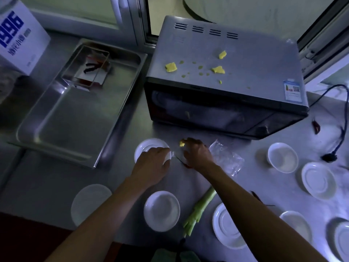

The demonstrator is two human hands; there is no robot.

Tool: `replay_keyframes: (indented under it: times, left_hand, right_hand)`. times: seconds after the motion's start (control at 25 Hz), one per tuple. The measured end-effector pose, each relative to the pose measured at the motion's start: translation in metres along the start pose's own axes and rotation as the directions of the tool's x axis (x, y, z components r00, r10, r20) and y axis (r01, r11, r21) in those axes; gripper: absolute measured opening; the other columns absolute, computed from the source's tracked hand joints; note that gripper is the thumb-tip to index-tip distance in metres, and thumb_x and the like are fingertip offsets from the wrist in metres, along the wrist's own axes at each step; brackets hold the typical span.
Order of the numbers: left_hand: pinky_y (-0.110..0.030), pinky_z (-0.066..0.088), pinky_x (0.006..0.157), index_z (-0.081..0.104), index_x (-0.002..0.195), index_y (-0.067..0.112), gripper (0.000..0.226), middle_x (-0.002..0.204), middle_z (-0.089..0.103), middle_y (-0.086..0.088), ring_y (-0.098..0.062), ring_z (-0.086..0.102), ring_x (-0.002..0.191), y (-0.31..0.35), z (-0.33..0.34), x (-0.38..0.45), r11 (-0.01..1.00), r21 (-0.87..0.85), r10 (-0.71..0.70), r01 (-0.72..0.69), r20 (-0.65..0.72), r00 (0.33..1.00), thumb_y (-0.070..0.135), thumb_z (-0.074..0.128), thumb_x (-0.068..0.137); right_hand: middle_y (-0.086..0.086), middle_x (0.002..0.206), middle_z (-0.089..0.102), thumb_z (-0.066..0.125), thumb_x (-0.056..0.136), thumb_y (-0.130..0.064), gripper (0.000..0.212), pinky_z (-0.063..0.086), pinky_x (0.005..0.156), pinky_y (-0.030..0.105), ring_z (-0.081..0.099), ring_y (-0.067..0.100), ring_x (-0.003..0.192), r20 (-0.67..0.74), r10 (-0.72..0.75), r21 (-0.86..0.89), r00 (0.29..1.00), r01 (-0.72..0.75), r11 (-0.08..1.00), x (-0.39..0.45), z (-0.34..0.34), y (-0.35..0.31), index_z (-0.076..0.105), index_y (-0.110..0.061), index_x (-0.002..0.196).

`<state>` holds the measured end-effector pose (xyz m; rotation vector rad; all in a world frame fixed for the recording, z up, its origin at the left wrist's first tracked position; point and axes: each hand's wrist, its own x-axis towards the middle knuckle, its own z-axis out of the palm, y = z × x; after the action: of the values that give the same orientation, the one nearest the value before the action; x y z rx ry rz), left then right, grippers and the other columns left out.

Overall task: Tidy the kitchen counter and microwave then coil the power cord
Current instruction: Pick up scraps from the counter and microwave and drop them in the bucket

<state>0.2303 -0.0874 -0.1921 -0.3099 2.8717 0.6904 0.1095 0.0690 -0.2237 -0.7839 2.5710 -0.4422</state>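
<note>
The tidying looks barely begun. The microwave (224,76) is the landmark: its top carries several yellow food scraps (171,67) and small greenish drops, none wiped off. Just in front of its door, the right hand (196,154) pinches a yellow scrap (181,143) at its fingertips, over a crumpled clear plastic bag (226,159). Beside it, the left hand (153,159) grips the rim of a small white dish (147,148), perhaps to take the scrap. Further forward of the microwave lie a green stalk (200,208) and many white dishes, all unsorted. To the microwave's right, the power cord (338,133) trails loose, its plug (329,157) on the counter (56,186), not yet coiled.
</note>
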Motion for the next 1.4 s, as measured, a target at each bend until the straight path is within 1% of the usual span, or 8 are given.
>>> replay_keyframes:
  times: [0.16, 0.32, 0.4, 0.64, 0.76, 0.92, 1.2, 1.4]
  left_hand:
    - [-0.04, 0.044, 0.096, 0.05, 0.137, 0.027, 0.042, 0.133, 0.06, 0.005, -0.019, 0.054, 0.12, -0.025, 0.001, 0.025, 0.999, -0.021, 0.044, -0.042, 0.087, 0.995, 0.038, 0.047, 0.098]
    - [-0.041, 0.044, 0.097, 0.056, 0.132, 0.023, 0.039, 0.129, 0.062, 0.003, -0.02, 0.055, 0.119, -0.039, -0.004, 0.041, 0.991, -0.105, 0.088, -0.079, 0.087, 0.992, 0.034, 0.053, 0.095]
    - [-0.04, 0.044, 0.096, 0.06, 0.128, 0.02, 0.036, 0.126, 0.065, 0.001, -0.022, 0.057, 0.116, -0.044, -0.005, 0.05, 0.986, -0.123, 0.12, -0.11, 0.082, 0.989, 0.032, 0.055, 0.094]
    - [-0.04, 0.043, 0.098, 0.055, 0.138, 0.017, 0.046, 0.136, 0.059, 0.0, -0.023, 0.054, 0.123, -0.053, -0.01, 0.063, 0.966, -0.125, 0.244, -0.225, 0.164, 0.956, 0.032, 0.052, 0.095]
    - [-0.038, 0.043, 0.098, 0.055, 0.137, 0.017, 0.043, 0.136, 0.059, -0.001, -0.024, 0.054, 0.122, -0.051, -0.016, 0.063, 0.97, -0.09, 0.238, -0.226, 0.164, 0.957, 0.029, 0.055, 0.096]
    - [-0.036, 0.044, 0.093, 0.056, 0.135, 0.019, 0.04, 0.134, 0.06, 0.0, -0.025, 0.055, 0.119, -0.038, -0.022, 0.057, 0.977, -0.061, 0.211, -0.204, 0.142, 0.967, 0.031, 0.054, 0.096]
    - [-0.034, 0.046, 0.095, 0.058, 0.133, 0.023, 0.038, 0.133, 0.061, 0.005, -0.021, 0.056, 0.12, 0.009, -0.054, 0.034, 0.97, -0.034, 0.239, -0.239, -0.012, 0.971, 0.032, 0.054, 0.097]
    - [-0.039, 0.051, 0.091, 0.065, 0.127, 0.017, 0.037, 0.122, 0.067, 0.001, -0.023, 0.061, 0.112, 0.034, -0.099, 0.034, 0.941, -0.024, 0.32, -0.338, -0.265, 0.91, 0.021, 0.066, 0.09]
  right_hand:
    - [0.003, 0.115, 0.064, 0.055, 0.089, -0.009, 0.025, 0.049, 0.09, 0.035, 0.058, 0.027, 0.11, -0.018, 0.035, 0.001, 0.999, -0.035, 0.999, 0.027, 0.016, -0.016, 0.068, -0.015, 0.109]
    - [0.002, 0.121, 0.063, 0.055, 0.095, -0.014, 0.024, 0.046, 0.094, 0.037, 0.052, 0.026, 0.117, -0.064, 0.071, -0.086, 0.995, -0.076, 0.993, 0.033, 0.027, -0.015, 0.07, -0.019, 0.114]
    - [0.006, 0.121, 0.063, 0.056, 0.095, -0.015, 0.023, 0.047, 0.093, 0.038, 0.052, 0.027, 0.114, -0.105, 0.126, -0.057, 0.986, -0.132, 0.99, 0.033, 0.028, -0.015, 0.071, -0.018, 0.113]
    - [0.011, 0.109, 0.064, 0.063, 0.09, -0.01, 0.019, 0.052, 0.085, 0.042, 0.056, 0.03, 0.104, -0.182, 0.196, 0.005, 0.963, -0.199, 0.98, 0.027, 0.035, -0.017, 0.071, -0.012, 0.108]
    - [0.014, 0.104, 0.066, 0.067, 0.087, -0.009, 0.017, 0.055, 0.075, 0.042, 0.061, 0.032, 0.094, -0.261, 0.206, 0.071, 0.943, -0.194, 0.978, 0.018, 0.033, -0.02, 0.072, -0.009, 0.104]
    - [0.015, 0.098, 0.067, 0.067, 0.082, -0.005, 0.014, 0.049, 0.062, 0.032, 0.064, 0.035, 0.081, -0.368, 0.177, 0.167, 0.913, -0.122, 0.978, -0.004, 0.021, -0.028, 0.071, -0.007, 0.096]
    - [0.016, 0.099, 0.069, 0.066, 0.084, -0.002, 0.017, 0.053, 0.072, 0.045, 0.063, 0.037, 0.09, -0.505, 0.053, 0.175, 0.861, 0.042, 0.984, -0.052, -0.042, -0.041, 0.071, -0.003, 0.1]
    - [0.015, 0.097, 0.071, 0.07, 0.083, -0.004, 0.022, 0.054, 0.075, 0.045, 0.065, 0.036, 0.088, -0.613, -0.063, 0.113, 0.788, 0.166, 0.98, -0.058, -0.097, -0.055, 0.072, -0.002, 0.105]
